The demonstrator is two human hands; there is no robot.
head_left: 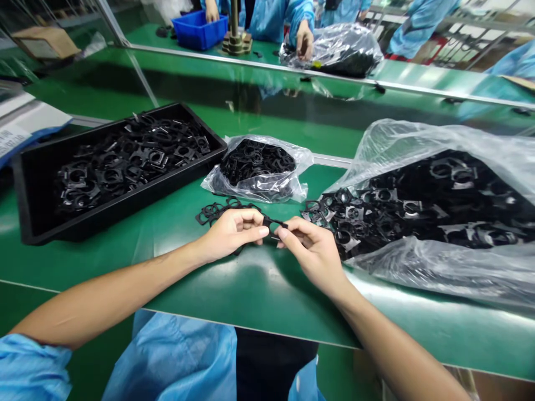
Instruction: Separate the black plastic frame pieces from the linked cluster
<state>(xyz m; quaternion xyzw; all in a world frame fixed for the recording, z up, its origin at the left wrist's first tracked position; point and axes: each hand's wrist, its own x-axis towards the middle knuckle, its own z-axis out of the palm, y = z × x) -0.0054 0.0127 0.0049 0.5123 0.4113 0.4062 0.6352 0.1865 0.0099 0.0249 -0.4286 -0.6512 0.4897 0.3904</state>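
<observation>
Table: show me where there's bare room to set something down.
The table is bare between left forearm and right forearm, down to the front edge, and between tray and left forearm. Just beyond left hand and beside right hand it is crowded: loose parts, small bag, large bag.

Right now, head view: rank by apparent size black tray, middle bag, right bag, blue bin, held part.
Right bag, cut off by frame
Black tray
Middle bag
Blue bin, farther; true size unsure
Held part
</observation>
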